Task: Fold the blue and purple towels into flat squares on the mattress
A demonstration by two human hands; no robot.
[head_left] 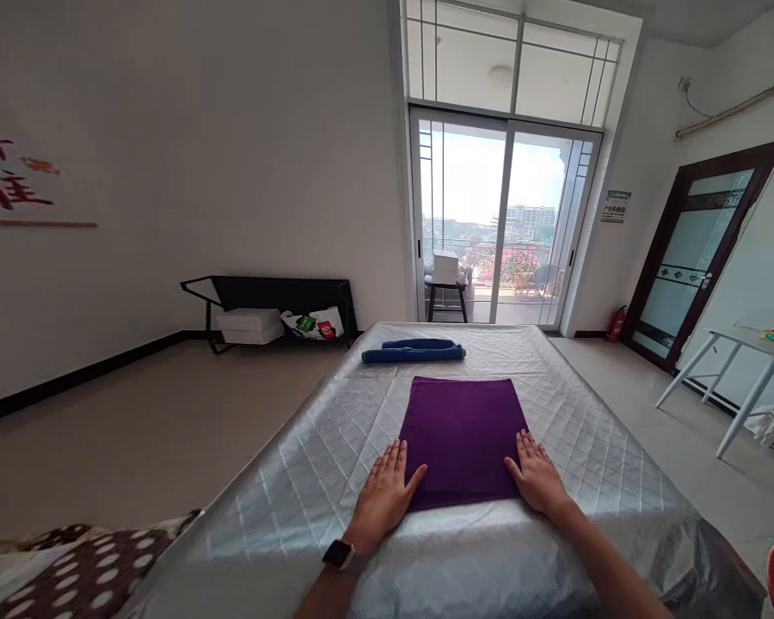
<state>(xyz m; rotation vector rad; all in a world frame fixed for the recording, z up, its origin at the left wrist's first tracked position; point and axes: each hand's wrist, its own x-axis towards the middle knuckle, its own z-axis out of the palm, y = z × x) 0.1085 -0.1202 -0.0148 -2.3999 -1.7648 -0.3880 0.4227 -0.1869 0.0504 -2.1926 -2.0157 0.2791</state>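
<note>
A purple cloth (461,443), folded into a flat near-square, lies on the silver quilted cover (322,456) in front of me. At its left edge rests my left hand (387,486), fingers stretched out and thumb on the cloth; a watch (339,554) is on that wrist. My right hand (537,471) lies flat along the cloth's right edge, with the thumb over it and the fingers extended. Neither hand grips anything. Beyond the purple cloth, near the cover's far end, sit rolled or folded blue cloths (414,351).
A black bench-like frame (280,292) with a white box (250,327) and a printed bag (316,324) stands by the left wall. Brown polka-dot fabric (96,572) is at lower left. A white table (754,344) stands right; a sliding glass door (506,215) is ahead.
</note>
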